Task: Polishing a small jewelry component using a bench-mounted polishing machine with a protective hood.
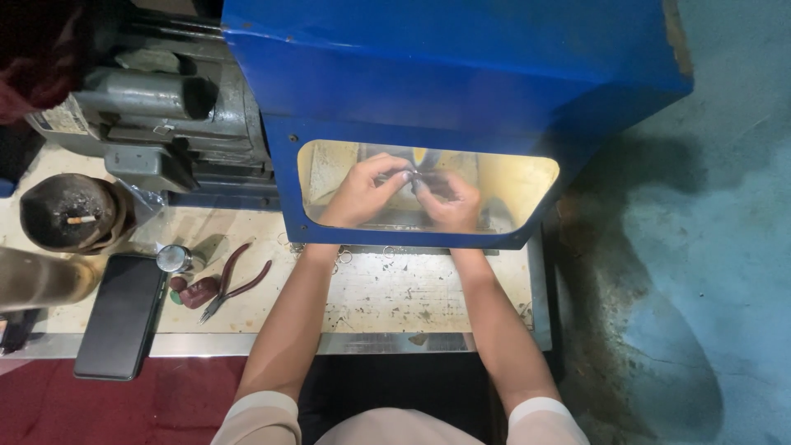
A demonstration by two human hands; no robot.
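- Both hands sit behind a clear window in a blue machine hood, seen thru the pane, so detail is soft.
- Left hand: fingers curled, thumb + forefinger pinched narrow on a small grey piece at its fingertips.
- Right hand: fingers bent, closed on the same piece from the other side; the two hands' fingertips nearly touch.
- The piece: small, dull grey-silver, looks like metal; blurred, shape can't be told. It lies betw. the two hands, just above a blurred grey part w/ streaks, prob. spinning.
- Below the wrists: worn, scratched cream bench top; forearms cross it.
- Well left of the left forearm: red-handled pliers, a small round metal tin, a dark red lump, a black phone face down.
- Further left + up: a dark round pot w/ ash and a cigarette butt; grey motor beside the hood.
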